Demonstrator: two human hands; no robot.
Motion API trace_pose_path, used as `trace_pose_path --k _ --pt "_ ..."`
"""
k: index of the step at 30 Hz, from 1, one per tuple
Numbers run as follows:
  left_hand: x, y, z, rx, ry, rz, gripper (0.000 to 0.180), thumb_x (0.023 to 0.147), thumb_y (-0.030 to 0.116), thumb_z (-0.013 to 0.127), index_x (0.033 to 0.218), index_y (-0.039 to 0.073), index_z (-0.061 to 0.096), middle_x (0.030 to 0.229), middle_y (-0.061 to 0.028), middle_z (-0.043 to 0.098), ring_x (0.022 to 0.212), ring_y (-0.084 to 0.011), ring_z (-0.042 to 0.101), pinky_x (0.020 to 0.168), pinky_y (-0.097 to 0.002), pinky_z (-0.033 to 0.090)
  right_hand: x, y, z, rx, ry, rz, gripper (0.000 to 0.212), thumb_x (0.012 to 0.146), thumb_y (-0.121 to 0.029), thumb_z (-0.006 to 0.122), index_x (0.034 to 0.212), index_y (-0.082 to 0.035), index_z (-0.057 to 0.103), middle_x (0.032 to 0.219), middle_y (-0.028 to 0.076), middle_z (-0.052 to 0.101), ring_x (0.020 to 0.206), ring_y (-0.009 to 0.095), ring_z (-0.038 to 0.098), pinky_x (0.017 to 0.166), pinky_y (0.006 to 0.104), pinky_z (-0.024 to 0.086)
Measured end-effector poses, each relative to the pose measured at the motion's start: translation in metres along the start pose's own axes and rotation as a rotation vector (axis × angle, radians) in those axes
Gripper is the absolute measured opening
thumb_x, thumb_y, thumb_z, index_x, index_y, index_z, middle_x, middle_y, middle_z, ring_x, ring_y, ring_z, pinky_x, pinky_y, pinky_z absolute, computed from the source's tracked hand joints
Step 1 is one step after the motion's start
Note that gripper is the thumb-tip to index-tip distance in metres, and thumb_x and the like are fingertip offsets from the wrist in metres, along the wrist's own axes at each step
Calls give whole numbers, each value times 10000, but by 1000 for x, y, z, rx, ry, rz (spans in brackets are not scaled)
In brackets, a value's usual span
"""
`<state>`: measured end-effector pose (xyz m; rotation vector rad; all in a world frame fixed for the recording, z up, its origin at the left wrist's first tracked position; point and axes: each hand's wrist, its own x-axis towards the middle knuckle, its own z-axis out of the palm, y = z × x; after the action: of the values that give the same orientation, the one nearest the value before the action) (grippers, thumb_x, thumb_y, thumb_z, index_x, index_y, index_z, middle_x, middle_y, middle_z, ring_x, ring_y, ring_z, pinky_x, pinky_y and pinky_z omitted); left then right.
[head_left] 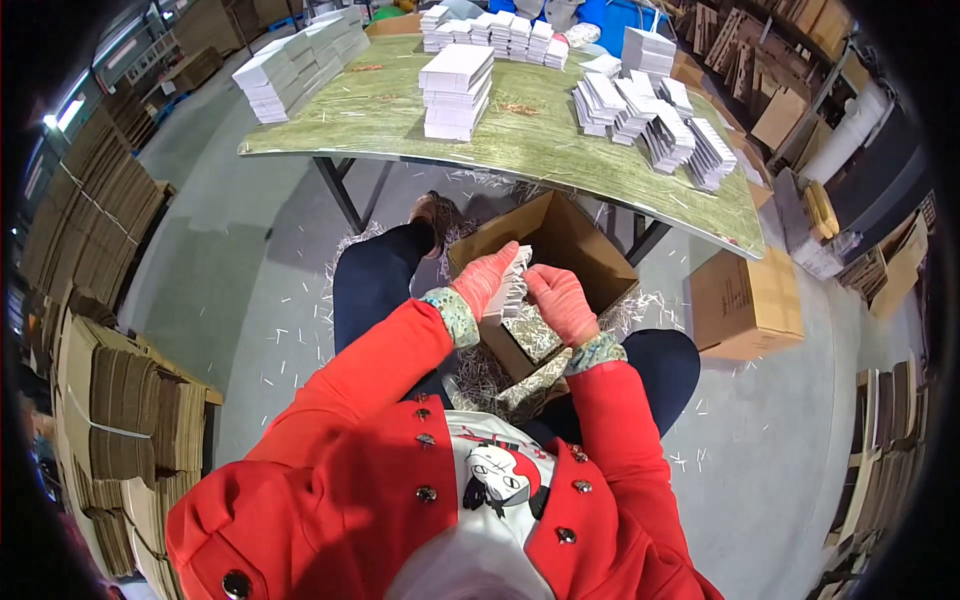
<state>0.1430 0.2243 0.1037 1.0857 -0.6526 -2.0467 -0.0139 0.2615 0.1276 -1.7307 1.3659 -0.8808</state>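
Observation:
In my left hand (pixel 485 278), gloved in reddish pink, is a small stack of white die-cut card pieces (pixel 509 291) with a ragged, stepped edge. The hand is closed round its left side. My right hand (pixel 563 302), in a matching glove, is curled against the upper right edge of the stack; what its fingers pinch is hidden. Both hands are over an open cardboard box (pixel 592 238) between my knees. White paper slivers (pixel 532 333) lie inside the box and around it.
Ahead stands a green-topped table (pixel 385 125) bearing a white stack (pixel 458 92) and more stacks (pixel 665 130) at right. A closed carton (pixel 748 303) is on the floor to the right. Flat cardboard bundles (pixel 125 400) stand at left. Another person's blue sleeve (pixel 592 12) shows beyond the table.

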Motion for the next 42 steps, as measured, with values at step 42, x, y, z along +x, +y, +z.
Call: trace_pose_path --k 42 --pt "-35 -2 7 -185 -109 -37 455 922 485 508 823 54 616 687 -55 623 679 -194 620 582 -334 447 -23 -38 -2 498 -105 70 226 874 -237 583 832 -23 638 763 175 636 652 345 574 629 354 457"
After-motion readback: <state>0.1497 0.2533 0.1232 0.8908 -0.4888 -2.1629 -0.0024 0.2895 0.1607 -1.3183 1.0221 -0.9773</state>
